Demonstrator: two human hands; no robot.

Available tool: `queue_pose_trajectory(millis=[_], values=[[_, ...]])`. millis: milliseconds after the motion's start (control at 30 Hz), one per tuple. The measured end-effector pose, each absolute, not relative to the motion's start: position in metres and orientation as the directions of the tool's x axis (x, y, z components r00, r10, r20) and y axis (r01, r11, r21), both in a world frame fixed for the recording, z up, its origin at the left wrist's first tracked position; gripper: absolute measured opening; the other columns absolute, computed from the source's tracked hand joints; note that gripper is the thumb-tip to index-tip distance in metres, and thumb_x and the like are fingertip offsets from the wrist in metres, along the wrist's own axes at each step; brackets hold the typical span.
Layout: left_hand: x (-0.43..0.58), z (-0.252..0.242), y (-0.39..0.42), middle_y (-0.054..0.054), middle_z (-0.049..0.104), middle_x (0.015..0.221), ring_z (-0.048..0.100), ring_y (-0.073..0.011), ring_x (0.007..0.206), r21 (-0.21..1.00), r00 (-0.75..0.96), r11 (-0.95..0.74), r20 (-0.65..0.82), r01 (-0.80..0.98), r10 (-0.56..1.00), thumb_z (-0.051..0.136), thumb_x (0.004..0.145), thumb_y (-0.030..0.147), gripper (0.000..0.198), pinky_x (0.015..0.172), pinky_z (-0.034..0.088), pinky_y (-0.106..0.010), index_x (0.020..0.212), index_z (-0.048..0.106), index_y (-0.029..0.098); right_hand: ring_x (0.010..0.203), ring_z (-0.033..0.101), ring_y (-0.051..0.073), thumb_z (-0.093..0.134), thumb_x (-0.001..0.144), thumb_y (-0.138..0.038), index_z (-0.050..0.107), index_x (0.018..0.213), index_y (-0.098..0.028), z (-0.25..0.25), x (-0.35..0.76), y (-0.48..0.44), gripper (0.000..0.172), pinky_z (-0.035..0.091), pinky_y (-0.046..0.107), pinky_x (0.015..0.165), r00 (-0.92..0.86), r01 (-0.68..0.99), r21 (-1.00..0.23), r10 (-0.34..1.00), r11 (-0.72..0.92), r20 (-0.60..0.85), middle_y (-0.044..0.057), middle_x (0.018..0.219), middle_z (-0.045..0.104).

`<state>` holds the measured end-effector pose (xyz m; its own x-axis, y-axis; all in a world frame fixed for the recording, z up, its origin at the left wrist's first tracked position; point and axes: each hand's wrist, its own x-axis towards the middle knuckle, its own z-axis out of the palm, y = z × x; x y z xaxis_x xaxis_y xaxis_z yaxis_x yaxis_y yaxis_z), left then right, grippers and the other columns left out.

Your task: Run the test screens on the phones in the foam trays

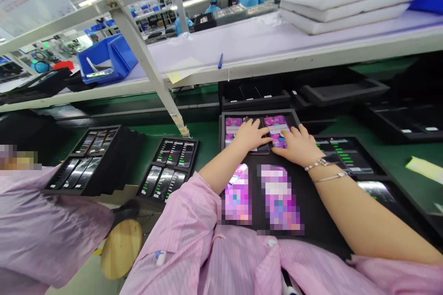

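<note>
My left hand (252, 135) lies palm down over the far row of a black foam tray (256, 159), its fingers spread. Under it is a phone with a dark screen (262, 149), partly covered. My right hand (300, 145), open with fingers apart, touches the right side of a phone with a lit purple screen (277, 124). Another lit phone (232, 125) sits at the far left of the tray, partly behind my left hand. Nearer my body lie two more lit phones, a left one (238, 198) and a right one (280, 198), their screens partly blurred.
Black trays of phones stand left (173, 163) and further left (83, 159); another tray (349, 154) is right. A white shelf (294, 62) crosses above, bearing foam sheets (346, 0). Its post (148, 64) comes down left. A person in a pink coat (41, 235) is beside a round stool (122, 249).
</note>
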<state>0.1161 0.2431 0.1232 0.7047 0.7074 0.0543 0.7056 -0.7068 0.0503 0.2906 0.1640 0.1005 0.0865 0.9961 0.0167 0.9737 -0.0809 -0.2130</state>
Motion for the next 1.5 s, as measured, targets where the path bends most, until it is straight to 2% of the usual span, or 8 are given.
queue_pose_trajectory(millis=[200,300,400,700,1100,1200,1333,1500], values=[[0.053,0.157,0.187,-0.017,0.053,0.159,0.044,-0.0315,0.153,0.303,0.603,-0.748,0.450,0.591,0.659,0.054,0.106,0.052,0.050,0.129,0.034,-0.052,0.145,0.062,0.020,0.142,0.054,0.040,0.055,0.098,-0.040,0.058,0.143,-0.015,0.138,0.298,0.101,0.051,0.043,0.064,0.120,-0.111,0.872,-0.396,0.905,0.287,0.411,0.022,0.145,0.062],[-0.005,0.165,0.125,-0.017,0.054,0.157,0.043,-0.0324,0.153,0.348,0.795,-0.864,0.368,0.363,0.482,0.057,0.104,0.056,0.048,0.127,0.039,-0.054,0.135,0.067,0.021,0.130,0.065,0.031,0.055,0.102,-0.032,0.061,0.134,-0.022,0.157,0.293,0.033,0.033,0.048,0.059,0.118,-0.423,0.728,-0.396,0.821,0.560,0.383,0.013,0.130,0.071],[-0.050,0.158,0.072,-0.017,0.054,0.157,0.038,-0.0390,0.156,0.308,0.869,-0.881,0.233,0.360,0.437,0.060,0.100,0.060,0.051,0.125,0.041,-0.060,0.133,0.070,0.022,0.131,0.065,0.029,0.053,0.103,-0.022,0.060,0.132,-0.024,0.156,0.286,-0.022,0.030,0.047,0.062,0.119,-0.548,0.655,-0.399,0.767,0.642,0.335,0.008,0.126,0.074],[-0.062,0.133,0.070,-0.020,0.034,0.171,0.022,-0.0473,0.162,0.263,0.727,-0.698,-0.020,0.666,0.686,0.059,0.102,0.057,0.059,0.126,0.033,-0.071,0.148,0.063,0.020,0.139,0.058,0.037,0.046,0.107,-0.031,0.065,0.134,-0.014,0.124,0.290,0.003,0.037,0.044,0.068,0.118,-0.501,0.781,-0.307,0.839,0.544,0.212,0.015,0.134,0.072],[0.009,0.129,0.270,-0.019,0.044,0.167,0.027,-0.0384,0.163,0.230,0.472,-0.477,0.081,0.848,0.878,0.053,0.105,0.057,0.055,0.133,0.019,-0.065,0.141,0.068,0.018,0.142,0.045,0.048,0.046,0.100,-0.067,0.067,0.139,-0.023,0.135,0.268,0.192,0.062,0.028,0.079,0.115,-0.044,0.976,-0.214,0.998,0.036,-0.034,0.021,0.152,0.052],[0.005,0.139,0.296,-0.020,0.044,0.167,0.026,-0.0385,0.163,0.333,0.363,-0.424,0.232,0.842,0.903,0.046,0.104,0.067,0.069,0.133,0.016,-0.064,0.150,0.059,0.017,0.150,0.034,0.050,0.041,0.103,-0.058,0.062,0.144,-0.021,0.148,0.280,0.205,0.059,0.023,0.079,0.118,0.025,0.970,-0.245,0.995,-0.001,0.093,0.021,0.166,0.037],[-0.022,0.160,0.244,-0.013,0.039,0.171,0.032,-0.0312,0.162,0.474,0.458,-0.622,0.423,0.623,0.781,0.037,0.103,0.075,0.077,0.135,0.021,-0.054,0.164,0.034,0.029,0.156,0.029,0.046,0.040,0.104,-0.049,0.049,0.156,-0.025,0.189,0.291,0.149,0.058,0.029,0.070,0.123,-0.053,0.956,-0.270,0.974,0.114,0.222,0.015,0.172,0.030],[-0.061,0.156,0.116,-0.017,0.027,0.175,0.030,-0.0326,0.163,0.582,0.589,-0.679,0.379,0.448,0.714,0.050,0.102,0.070,0.091,0.131,0.032,-0.054,0.170,0.003,0.032,0.153,0.037,0.045,0.053,0.100,-0.048,0.051,0.155,-0.035,0.210,0.290,0.035,0.057,0.034,0.070,0.124,-0.208,0.892,-0.356,0.953,0.277,0.221,0.009,0.168,0.039]])
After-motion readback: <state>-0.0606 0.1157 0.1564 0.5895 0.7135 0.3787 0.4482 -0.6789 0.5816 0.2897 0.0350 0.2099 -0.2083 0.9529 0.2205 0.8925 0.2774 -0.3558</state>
